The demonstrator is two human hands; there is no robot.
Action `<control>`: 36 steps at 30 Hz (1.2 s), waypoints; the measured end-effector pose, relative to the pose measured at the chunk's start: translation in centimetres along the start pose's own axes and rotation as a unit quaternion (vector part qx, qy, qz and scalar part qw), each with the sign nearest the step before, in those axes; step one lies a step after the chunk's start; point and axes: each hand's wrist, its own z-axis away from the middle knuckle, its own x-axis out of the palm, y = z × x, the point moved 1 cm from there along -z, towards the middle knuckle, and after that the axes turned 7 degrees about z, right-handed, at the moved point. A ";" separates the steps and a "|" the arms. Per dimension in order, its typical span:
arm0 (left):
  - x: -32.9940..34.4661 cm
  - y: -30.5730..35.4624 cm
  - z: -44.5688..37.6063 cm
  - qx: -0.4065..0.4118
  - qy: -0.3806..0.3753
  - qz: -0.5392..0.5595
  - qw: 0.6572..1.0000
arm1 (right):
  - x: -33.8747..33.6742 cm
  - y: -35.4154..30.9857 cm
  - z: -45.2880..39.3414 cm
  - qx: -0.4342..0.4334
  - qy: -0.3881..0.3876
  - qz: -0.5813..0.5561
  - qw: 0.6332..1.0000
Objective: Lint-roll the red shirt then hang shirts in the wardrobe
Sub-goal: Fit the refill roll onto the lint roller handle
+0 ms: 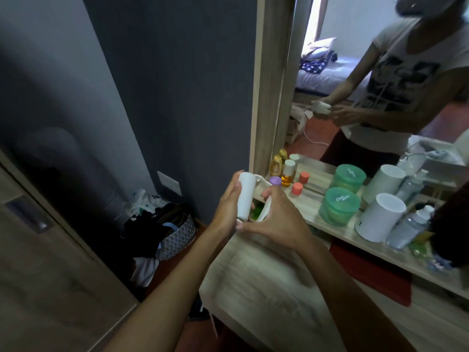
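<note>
**Both hands on white lint roller above dresser corner**

Head view, centre frame: left hand (227, 204) wrapped around white lint roller (245, 195), fingers curled behind the cylinder, thumb side toward camera. Right hand (275, 221) gripping the white cover piece (266, 199) just beside the roller, thumb reaching across toward the left hand's fingertips. Something green showing between the two parts, too blurred to identify. Roller held roughly upright, slightly tilted, above the near-left corner of wooden dresser top (253, 280).

Right of centre on the dresser shelf: purple-capped bottle (275, 180) just behind the hands, amber bottles (276, 165), coral-capped bottles (297, 188), green lidded tub (338, 207), white cylinder container (380, 217), clear bottles at far right, blurred. Red cloth (370, 273) lower right, under the shelf edge; cannot tell whether it is the shirt.

Upper right: mirror (355, 72) reflecting the person in a printed white tee, and a bed. Lower left of centre: patterned laundry basket (177, 235) full of clothes on the floor against dark grey wall (165, 85). Far left: wooden wardrobe door (38, 262) with recessed handle.
</note>
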 end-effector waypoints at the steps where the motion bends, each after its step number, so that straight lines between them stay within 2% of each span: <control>1: 0.2 0.2 0.0 0.005 -0.001 -0.009 1.000 | -0.2 0.0 0.0 -0.002 -0.009 -0.024 1.000; 4: 0.3 0.3 0.2 0.012 -0.003 -0.047 0.999 | -1.1 0.6 -0.5 0.028 -0.059 -0.220 0.973; 5: 0.3 0.2 0.2 0.009 -0.001 -0.043 0.999 | -1.2 0.9 -0.9 0.037 -0.050 -0.258 0.964; 11: 1.9 0.4 0.8 0.025 -0.078 -0.111 0.990 | -1.9 1.3 -1.4 0.028 0.078 -0.196 0.977; 15: 2.5 1.2 0.3 0.004 -0.100 -0.129 0.987 | -3.2 1.6 -1.6 0.022 0.107 -0.196 0.975; 21: 3.2 2.5 1.0 0.003 -0.154 -0.147 0.977 | -4.6 1.3 -1.3 0.021 0.088 -0.249 0.964; 24: 2.9 1.8 0.9 0.009 -0.146 -0.156 0.977 | -4.4 1.4 -0.8 0.030 0.055 -0.267 0.962; 29: 3.3 1.3 1.0 0.023 -0.145 -0.153 0.977 | -4.5 1.4 -1.1 0.075 0.056 -0.310 0.946; 36: 3.6 2.6 1.7 0.034 -0.155 -0.178 0.971 | -4.7 1.2 -0.9 0.061 0.069 -0.323 0.942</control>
